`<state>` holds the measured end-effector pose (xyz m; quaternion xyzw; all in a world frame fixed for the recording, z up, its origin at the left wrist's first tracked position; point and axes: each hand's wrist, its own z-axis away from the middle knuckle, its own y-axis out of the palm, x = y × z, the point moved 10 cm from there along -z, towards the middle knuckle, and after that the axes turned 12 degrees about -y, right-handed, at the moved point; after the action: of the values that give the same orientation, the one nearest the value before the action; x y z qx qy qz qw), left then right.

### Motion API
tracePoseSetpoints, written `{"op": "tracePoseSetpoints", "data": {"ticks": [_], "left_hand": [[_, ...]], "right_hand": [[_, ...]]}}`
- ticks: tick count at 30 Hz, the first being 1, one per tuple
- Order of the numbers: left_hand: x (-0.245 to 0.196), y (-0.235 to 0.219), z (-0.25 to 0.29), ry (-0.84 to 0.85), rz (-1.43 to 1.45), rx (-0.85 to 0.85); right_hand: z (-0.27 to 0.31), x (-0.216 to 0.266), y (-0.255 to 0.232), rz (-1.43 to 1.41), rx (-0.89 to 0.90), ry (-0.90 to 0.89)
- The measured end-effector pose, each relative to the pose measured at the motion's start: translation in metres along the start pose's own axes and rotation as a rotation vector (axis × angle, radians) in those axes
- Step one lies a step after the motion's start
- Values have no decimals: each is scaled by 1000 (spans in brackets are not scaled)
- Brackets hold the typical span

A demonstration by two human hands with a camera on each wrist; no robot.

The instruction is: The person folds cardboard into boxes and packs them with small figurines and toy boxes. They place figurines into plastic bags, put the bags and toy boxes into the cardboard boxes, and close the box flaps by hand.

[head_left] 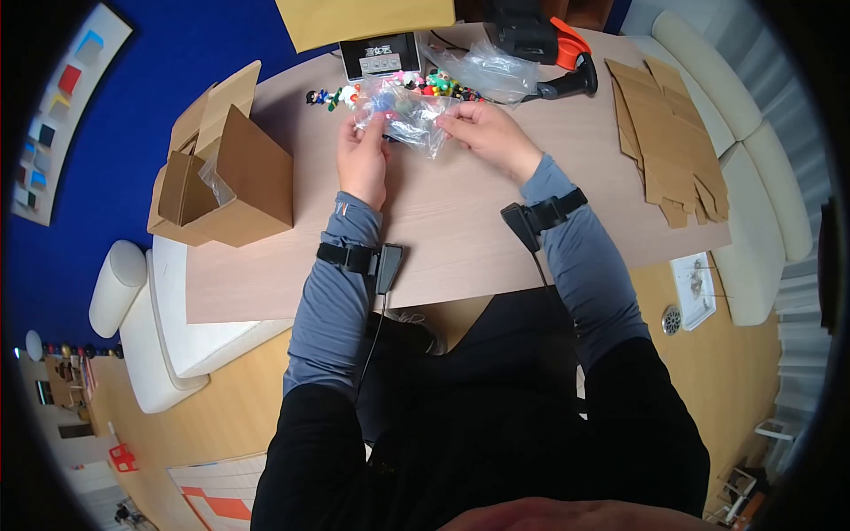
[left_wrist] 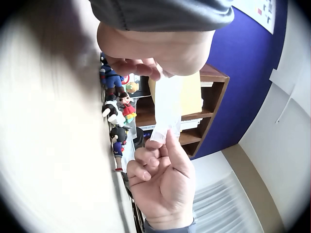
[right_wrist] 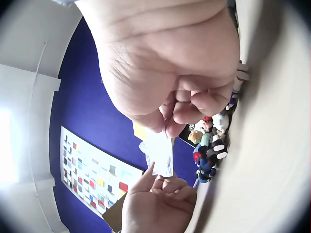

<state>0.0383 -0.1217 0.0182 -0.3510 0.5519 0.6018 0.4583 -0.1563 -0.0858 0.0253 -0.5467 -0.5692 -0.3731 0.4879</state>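
A clear plastic bag is stretched between both hands above the far part of the table. My left hand pinches its left side between thumb and fingers. On the other side, my right hand pinches the bag's edge with thumb and fingertips. Seen from the right wrist, the crinkled bag spans the gap between the two hands. Small colourful toy figures stand in a row just behind the bag, some showing through it. Several of these figures also appear beside the hands in the left wrist view.
An open cardboard box stands at the table's left. Flattened cardboard lies at the right. Behind the figures are a small screen device, a yellow box, another clear bag and a black-and-orange tool.
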Motion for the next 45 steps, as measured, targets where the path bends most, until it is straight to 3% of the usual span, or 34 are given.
{"op": "tracePoseSetpoints", "data": {"ticks": [1,3,4,13,17,19,25,31,37,40,42,45], "left_hand": [[3,-1,-3,0,1,0],[-2,-23,-8,129,-103,-206],[-2,-26,-9,128,-103,-206],[-7,19,7,352,-592,77],[3,33,11,196,-492,230],[12,49,18,112,-397,428],[8,48,18,209,-543,388],[18,44,11,140,-475,390],[17,42,13,68,-396,391],[5,31,8,135,-286,318],[0,23,0,168,-258,311],[-9,28,7,203,-249,301]], "right_hand": [[0,-2,0,1,1,0],[-2,2,-3,47,-30,-77],[-2,3,-3,47,-30,-76],[-2,2,13,-137,56,-84],[3,8,9,-46,51,-40],[3,6,8,-43,45,-32],[6,8,17,-150,82,17],[4,4,20,-70,118,-6],[-2,0,9,94,32,-127],[-3,2,-1,228,-29,-184],[0,11,-25,287,-240,-222],[6,26,-28,186,-319,-331]]}}
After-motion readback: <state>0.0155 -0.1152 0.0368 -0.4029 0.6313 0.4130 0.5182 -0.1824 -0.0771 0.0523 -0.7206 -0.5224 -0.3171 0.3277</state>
